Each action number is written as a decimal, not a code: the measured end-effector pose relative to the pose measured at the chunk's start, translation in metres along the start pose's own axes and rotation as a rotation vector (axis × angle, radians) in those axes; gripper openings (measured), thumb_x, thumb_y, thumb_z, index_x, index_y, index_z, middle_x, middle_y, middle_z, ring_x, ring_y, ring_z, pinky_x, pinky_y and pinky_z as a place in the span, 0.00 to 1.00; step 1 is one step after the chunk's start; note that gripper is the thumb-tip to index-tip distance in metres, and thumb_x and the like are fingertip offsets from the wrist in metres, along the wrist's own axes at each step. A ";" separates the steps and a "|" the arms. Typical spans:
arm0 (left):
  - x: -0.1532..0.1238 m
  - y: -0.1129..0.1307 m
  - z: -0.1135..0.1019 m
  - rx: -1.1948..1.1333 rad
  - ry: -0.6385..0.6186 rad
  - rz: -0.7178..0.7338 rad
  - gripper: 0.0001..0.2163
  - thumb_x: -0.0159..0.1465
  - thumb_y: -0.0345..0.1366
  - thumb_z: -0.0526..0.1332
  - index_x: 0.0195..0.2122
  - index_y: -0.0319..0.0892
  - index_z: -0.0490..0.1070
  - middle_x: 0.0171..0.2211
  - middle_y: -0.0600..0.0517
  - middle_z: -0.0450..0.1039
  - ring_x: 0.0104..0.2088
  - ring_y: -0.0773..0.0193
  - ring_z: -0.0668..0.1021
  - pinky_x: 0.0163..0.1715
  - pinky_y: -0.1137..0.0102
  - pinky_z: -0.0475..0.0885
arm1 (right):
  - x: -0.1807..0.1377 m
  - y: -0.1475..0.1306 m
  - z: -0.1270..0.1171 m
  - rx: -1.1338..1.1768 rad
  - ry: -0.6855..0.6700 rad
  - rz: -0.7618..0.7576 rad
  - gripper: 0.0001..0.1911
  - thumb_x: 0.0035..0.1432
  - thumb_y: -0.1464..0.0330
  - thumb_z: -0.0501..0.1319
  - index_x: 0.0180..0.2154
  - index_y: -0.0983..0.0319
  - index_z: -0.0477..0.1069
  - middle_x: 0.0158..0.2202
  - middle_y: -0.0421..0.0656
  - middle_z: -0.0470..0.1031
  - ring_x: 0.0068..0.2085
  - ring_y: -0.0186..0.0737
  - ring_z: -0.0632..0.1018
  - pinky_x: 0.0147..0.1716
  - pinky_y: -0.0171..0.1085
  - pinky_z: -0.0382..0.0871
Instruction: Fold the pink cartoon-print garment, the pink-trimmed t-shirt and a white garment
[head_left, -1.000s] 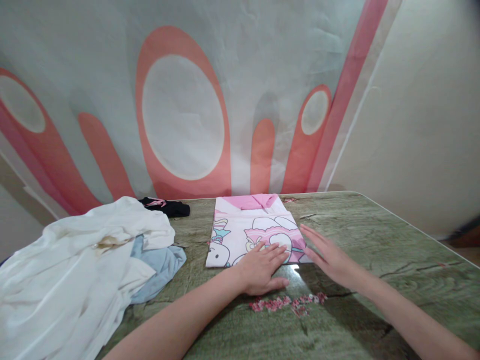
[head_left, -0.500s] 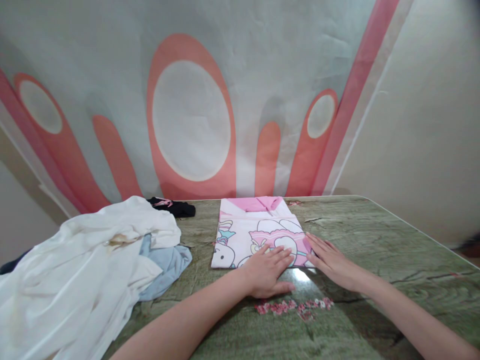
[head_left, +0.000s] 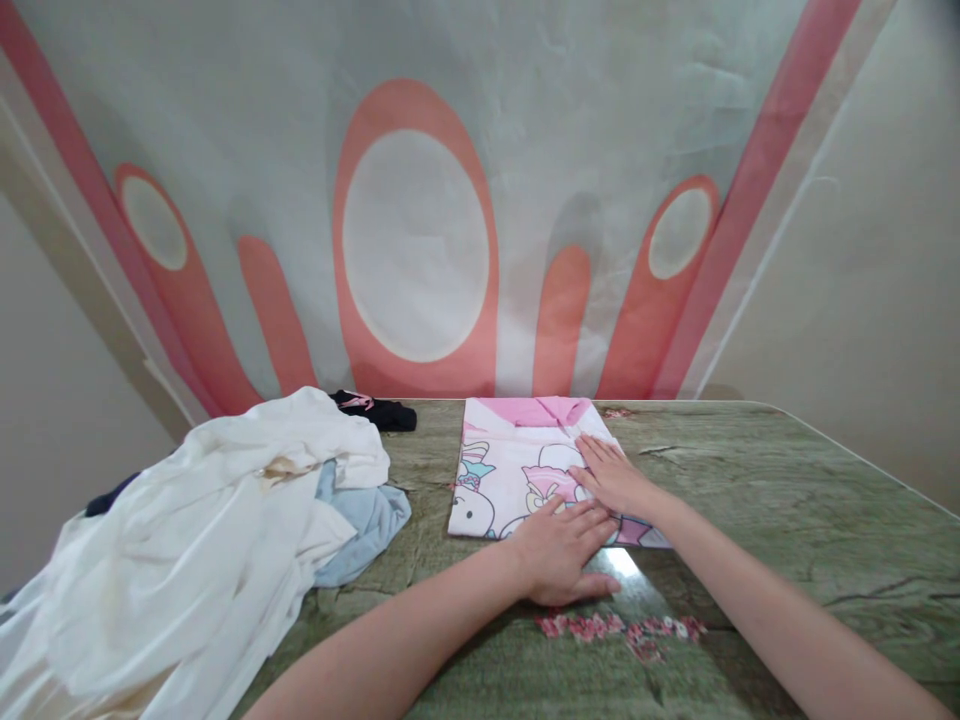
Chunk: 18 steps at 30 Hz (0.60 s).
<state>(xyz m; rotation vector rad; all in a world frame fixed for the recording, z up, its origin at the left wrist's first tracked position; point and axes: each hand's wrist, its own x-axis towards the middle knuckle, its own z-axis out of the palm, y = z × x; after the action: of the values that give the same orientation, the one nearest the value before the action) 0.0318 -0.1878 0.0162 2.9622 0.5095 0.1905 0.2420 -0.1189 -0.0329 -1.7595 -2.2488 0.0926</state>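
A folded pink-and-white garment with a cartoon print (head_left: 517, 465) lies flat on the green marbled table (head_left: 765, 500), near the wall. My left hand (head_left: 562, 545) rests palm down on its near edge, fingers spread and flat. My right hand (head_left: 611, 472) lies flat on top of the garment's right half, fingers stretched toward the wall. Neither hand grips anything.
A heap of white cloth (head_left: 202, 530) with a pale blue piece (head_left: 367, 520) under it fills the table's left side. A small black item (head_left: 379, 410) lies by the wall. A pink flower pattern (head_left: 615, 630) marks the tabletop near me. A banner covers the wall behind.
My right hand has slid from the table beside the garment up onto its right half. The left hand stays on the near edge. The view has shifted left.
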 end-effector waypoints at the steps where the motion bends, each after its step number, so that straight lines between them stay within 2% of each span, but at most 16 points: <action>1: 0.000 0.000 0.001 -0.001 0.000 -0.003 0.31 0.65 0.54 0.37 0.62 0.39 0.47 0.62 0.47 0.48 0.62 0.57 0.51 0.59 0.59 0.42 | 0.001 0.000 0.003 0.000 -0.009 -0.004 0.35 0.59 0.50 0.44 0.60 0.66 0.53 0.62 0.51 0.51 0.62 0.48 0.52 0.60 0.48 0.45; 6: 0.001 0.002 0.000 -0.003 -0.017 -0.005 0.30 0.65 0.54 0.40 0.61 0.37 0.48 0.62 0.45 0.48 0.61 0.56 0.53 0.58 0.58 0.45 | -0.002 0.001 0.003 -0.008 -0.007 -0.037 0.33 0.59 0.49 0.43 0.60 0.59 0.53 0.63 0.46 0.51 0.62 0.47 0.52 0.60 0.49 0.44; 11: -0.003 -0.011 -0.009 -0.007 -0.019 -0.010 0.26 0.66 0.51 0.41 0.57 0.38 0.56 0.58 0.44 0.57 0.57 0.57 0.61 0.56 0.62 0.52 | -0.007 -0.003 0.000 -0.023 0.037 -0.044 0.31 0.60 0.50 0.42 0.60 0.58 0.54 0.62 0.46 0.52 0.62 0.48 0.53 0.59 0.50 0.44; 14: -0.011 -0.034 -0.014 0.023 0.006 -0.155 0.25 0.66 0.50 0.41 0.57 0.39 0.56 0.59 0.43 0.56 0.58 0.56 0.60 0.55 0.61 0.52 | -0.009 -0.004 0.000 -0.032 0.040 -0.060 0.30 0.61 0.51 0.41 0.60 0.58 0.53 0.63 0.45 0.52 0.62 0.47 0.53 0.59 0.50 0.44; 18: -0.033 -0.067 -0.016 0.051 -0.036 -0.377 0.27 0.66 0.51 0.40 0.61 0.39 0.49 0.63 0.43 0.45 0.62 0.53 0.51 0.57 0.56 0.46 | -0.011 -0.003 -0.002 -0.057 0.026 -0.062 0.31 0.61 0.51 0.40 0.60 0.59 0.53 0.63 0.46 0.51 0.62 0.47 0.53 0.59 0.50 0.45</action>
<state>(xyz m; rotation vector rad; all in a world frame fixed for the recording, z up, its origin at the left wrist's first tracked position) -0.0233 -0.1345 0.0185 2.8404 1.0631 0.0851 0.2416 -0.1302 -0.0326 -1.7076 -2.3063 -0.0075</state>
